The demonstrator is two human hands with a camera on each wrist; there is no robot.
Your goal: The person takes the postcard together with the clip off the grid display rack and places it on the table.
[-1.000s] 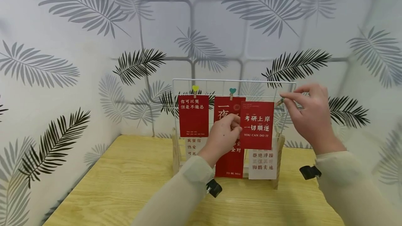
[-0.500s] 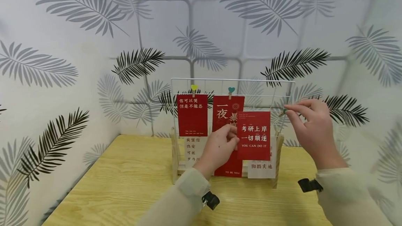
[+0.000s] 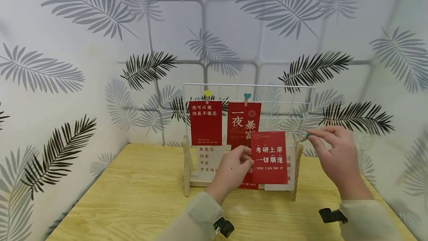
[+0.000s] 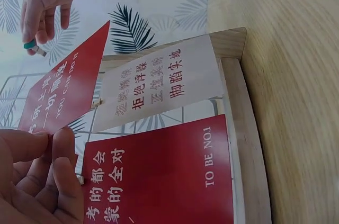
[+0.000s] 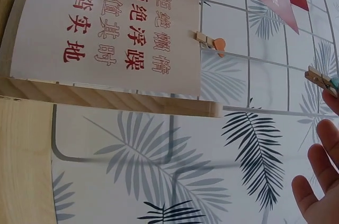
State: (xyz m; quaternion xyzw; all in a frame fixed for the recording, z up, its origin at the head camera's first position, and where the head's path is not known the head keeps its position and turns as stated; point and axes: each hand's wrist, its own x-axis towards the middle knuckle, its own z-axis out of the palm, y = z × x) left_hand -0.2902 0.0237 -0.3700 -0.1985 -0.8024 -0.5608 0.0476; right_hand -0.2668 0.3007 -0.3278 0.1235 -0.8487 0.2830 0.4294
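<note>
My left hand (image 3: pixel 232 168) pinches a red card (image 3: pixel 269 159) with white lettering by its left edge, thumb against fingers. The card is in front of the wire grid rack (image 3: pixel 281 86) and overlaps a white lettered card (image 4: pixel 159 81) behind it. At the rack's right side my right hand (image 3: pixel 339 155) pinches a small wooden clothespin (image 5: pixel 319 79) with a teal heart between thumb and forefinger. The other right fingers are spread loosely in the right wrist view. Partly behind my left hand hangs a long red card (image 4: pixel 164 171).
A yellow-heart clothespin (image 3: pixel 207 95) stands over a red card (image 3: pixel 205 124) on the left. A teal-heart clothespin (image 3: pixel 247 98) holds the long card. An orange-heart clothespin (image 5: pixel 211 43) grips the white card. The rack's wooden feet stand on the wood-grain table (image 3: pixel 133 203), before a leaf-patterned wall.
Both hands have moved down, the left with the red card and the right with the clothespin. The red card has dropped away from the upper grid, uncovering more of the long card's upper lettering.
</note>
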